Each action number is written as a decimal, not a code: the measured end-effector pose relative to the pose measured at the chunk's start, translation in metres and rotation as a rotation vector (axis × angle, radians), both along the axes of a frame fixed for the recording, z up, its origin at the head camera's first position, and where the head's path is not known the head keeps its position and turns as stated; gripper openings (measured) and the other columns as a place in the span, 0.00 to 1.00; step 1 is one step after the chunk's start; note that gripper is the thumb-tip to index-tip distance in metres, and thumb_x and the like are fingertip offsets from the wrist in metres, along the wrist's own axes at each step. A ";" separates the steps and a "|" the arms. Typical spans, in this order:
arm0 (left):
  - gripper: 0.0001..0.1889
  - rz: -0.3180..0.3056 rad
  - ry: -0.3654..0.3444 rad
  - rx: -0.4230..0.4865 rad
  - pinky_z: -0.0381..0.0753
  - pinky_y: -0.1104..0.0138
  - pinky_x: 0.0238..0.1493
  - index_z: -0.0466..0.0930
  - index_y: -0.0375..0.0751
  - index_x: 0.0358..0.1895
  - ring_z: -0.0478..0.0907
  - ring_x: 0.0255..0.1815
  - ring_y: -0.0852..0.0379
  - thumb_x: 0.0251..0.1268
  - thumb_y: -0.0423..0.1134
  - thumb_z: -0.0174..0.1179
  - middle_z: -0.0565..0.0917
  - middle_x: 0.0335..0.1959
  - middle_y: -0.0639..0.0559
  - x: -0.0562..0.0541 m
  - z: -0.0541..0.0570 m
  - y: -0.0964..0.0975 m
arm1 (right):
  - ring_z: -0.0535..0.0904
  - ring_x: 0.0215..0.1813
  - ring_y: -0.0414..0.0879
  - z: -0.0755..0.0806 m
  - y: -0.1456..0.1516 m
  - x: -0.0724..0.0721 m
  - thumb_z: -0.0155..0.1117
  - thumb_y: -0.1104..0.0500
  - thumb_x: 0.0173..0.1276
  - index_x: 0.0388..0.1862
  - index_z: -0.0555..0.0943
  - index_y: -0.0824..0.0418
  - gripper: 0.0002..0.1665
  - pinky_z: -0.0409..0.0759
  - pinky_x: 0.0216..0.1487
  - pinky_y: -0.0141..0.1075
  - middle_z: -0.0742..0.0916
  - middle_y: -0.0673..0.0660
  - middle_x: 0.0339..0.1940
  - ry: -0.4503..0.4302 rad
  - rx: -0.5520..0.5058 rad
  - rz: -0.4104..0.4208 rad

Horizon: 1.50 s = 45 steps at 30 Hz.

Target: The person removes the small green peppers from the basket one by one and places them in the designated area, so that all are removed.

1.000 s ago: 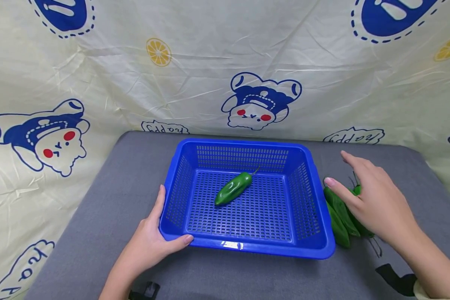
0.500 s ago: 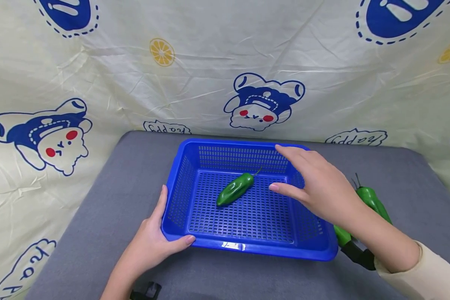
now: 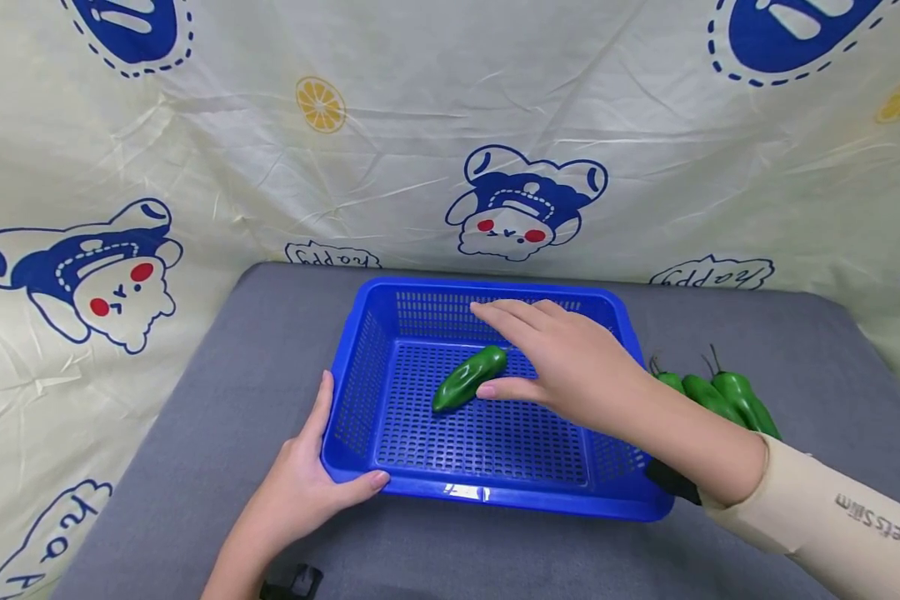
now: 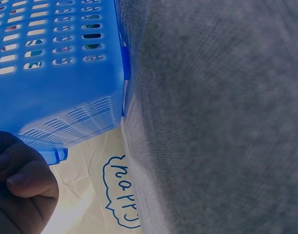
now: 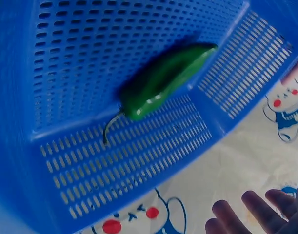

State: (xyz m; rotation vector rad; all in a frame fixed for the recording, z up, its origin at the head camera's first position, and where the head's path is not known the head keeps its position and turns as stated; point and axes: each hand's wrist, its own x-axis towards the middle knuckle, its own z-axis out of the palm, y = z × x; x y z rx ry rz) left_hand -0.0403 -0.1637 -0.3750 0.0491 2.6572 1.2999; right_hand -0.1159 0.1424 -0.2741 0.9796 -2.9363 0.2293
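A blue plastic basket (image 3: 555, 498) with slotted walls stands on the grey tabletop. Inside it a glossy green chili pepper (image 3: 461, 385) lies slantwise on the slotted floor; its thin stem shows in the right wrist view. My left hand (image 3: 300, 475) grips the basket's near left corner, thumb over the front rim and fingers along the left wall. Above the basket hovers my right hand (image 3: 562, 358), fingers extended and thumb apart, with nothing held. Its thumb tip overlaps the pepper's edge in the head view. Fingers (image 5: 258, 207) of this hand appear spread at the right wrist view's lower corner.
Several more green peppers (image 3: 738, 400) lie on the table right of the basket, partly behind the right forearm. A white cloth (image 3: 390, 183) printed with cartoon bears hangs behind the grey table (image 3: 232, 350). A black strap piece (image 3: 296, 581) shows by the left wrist.
My right hand has moved left from over the peppers beside the basket to above the pepper inside it. My left hand keeps its grip on the corner; the basket stays put.
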 end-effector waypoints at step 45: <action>0.67 0.001 -0.033 0.024 0.67 0.40 0.68 0.26 0.65 0.79 0.69 0.72 0.39 0.48 0.60 0.74 0.59 0.79 0.40 0.000 0.002 0.001 | 0.58 0.78 0.65 -0.098 -0.041 -0.037 0.53 0.21 0.58 0.81 0.44 0.32 0.56 0.61 0.69 0.70 0.63 0.56 0.80 -0.282 0.417 0.082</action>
